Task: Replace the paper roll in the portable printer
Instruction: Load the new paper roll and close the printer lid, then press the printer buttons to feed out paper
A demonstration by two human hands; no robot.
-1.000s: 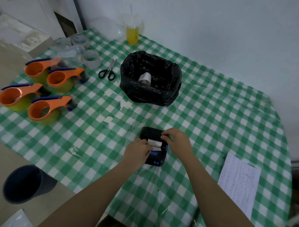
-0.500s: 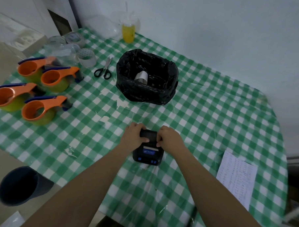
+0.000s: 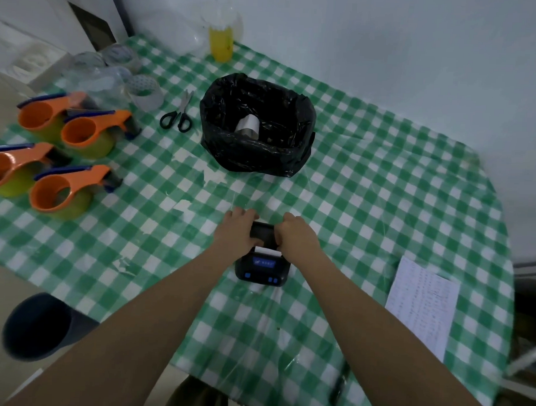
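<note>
A small black portable printer with a lit blue display lies on the green checked tablecloth. A strip of white paper shows at its slot. My left hand and my right hand grip the printer's black lid from either side, fingers curled over its far edge. A used paper roll lies inside the bin lined with a black bag further back.
Several orange tape dispensers stand at the left. Scissors and clear tape rolls lie behind them. A yellow drink cup stands by the wall. A printed sheet lies at the right. A dark bucket is below the table edge.
Both hands moved from the open paper compartment onto the lid. The lid has come down over the roll, leaving only a paper strip showing.
</note>
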